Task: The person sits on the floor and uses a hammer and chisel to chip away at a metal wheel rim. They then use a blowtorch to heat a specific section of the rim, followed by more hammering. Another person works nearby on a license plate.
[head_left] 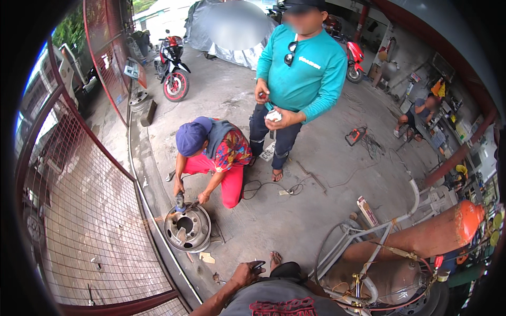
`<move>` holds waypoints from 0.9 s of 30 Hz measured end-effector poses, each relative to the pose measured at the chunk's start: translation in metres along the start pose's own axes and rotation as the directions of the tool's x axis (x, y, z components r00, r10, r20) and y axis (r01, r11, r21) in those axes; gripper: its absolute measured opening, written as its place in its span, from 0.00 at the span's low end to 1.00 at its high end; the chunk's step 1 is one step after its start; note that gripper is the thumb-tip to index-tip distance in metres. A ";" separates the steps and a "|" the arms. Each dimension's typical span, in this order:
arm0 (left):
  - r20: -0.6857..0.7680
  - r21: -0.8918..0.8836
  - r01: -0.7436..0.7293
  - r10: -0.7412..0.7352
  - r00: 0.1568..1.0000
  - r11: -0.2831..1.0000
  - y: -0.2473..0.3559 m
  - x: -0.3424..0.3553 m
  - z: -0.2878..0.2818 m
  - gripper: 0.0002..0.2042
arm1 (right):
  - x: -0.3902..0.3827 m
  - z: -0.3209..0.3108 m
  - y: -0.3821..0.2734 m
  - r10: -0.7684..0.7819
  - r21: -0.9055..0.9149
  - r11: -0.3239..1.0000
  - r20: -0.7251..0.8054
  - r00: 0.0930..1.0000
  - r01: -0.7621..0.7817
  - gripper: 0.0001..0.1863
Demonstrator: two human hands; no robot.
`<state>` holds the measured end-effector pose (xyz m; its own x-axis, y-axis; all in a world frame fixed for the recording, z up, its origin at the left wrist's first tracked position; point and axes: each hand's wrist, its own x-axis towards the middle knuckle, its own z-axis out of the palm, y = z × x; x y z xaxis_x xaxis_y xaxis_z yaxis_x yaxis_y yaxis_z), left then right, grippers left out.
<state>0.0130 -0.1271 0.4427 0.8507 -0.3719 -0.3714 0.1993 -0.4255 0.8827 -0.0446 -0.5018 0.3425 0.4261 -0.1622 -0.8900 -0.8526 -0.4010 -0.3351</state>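
My left hand [244,274] is at the lower middle, in front of my grey shirt [279,297]. Its fingers are closed on a small dark object [258,265] whose kind I cannot make out. No part of my right hand shows. Ahead and to the left, a crouching person in a blue cap [192,138] presses an angle grinder [181,202] with both hands against a steel wheel rim [188,228] on the floor. Faint sparks fly off to the left. Another person in a teal shirt [303,66] stands behind, holding a small white item [273,116].
A red mesh gate [95,210] runs along the left. On the right, an orange gas cylinder [416,237] lies on a metal frame with hoses. Cables and a red welding machine [356,136] are on the concrete floor. Motorcycles [174,68] and a covered vehicle [232,31] stand behind.
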 end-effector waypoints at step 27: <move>-0.126 0.070 0.115 -0.106 0.986 0.991 -0.012 -0.021 -0.044 0.26 | -0.295 -0.100 -0.342 -0.939 0.169 0.074 -0.320 0.125 0.983 0.15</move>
<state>0.0141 -0.0778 0.4527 0.8794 -0.2180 -0.4233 0.2613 -0.5222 0.8118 0.1511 -0.4072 0.7503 0.9509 0.0679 0.3019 0.3048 -0.0362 -0.9517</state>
